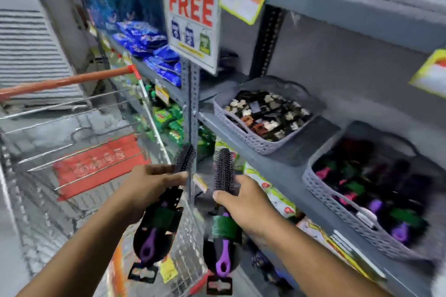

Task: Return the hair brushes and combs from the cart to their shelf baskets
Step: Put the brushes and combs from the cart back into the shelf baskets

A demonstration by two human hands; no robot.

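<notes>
My left hand [154, 185] grips a round black hair brush [166, 202] with a purple handle and a hanging tag, held over the cart's right edge. My right hand [243, 200] holds a second round black brush [223, 212] of the same kind, bristles pointing up, purple handle down. Both brushes hang in front of the grey shelf upright. To the right, on the shelf, a grey woven basket [337, 205] holds dark brushes with purple, green and pink parts. The picture is blurred by motion.
A wire shopping cart [72, 152] with an orange handle stands at the left. Another grey basket [241, 137] of hair clips sits on the same shelf, further back. A "GET 1 FREE" sign [191, 12] hangs on the upright [191, 108]. Blue and green packets fill the left shelves.
</notes>
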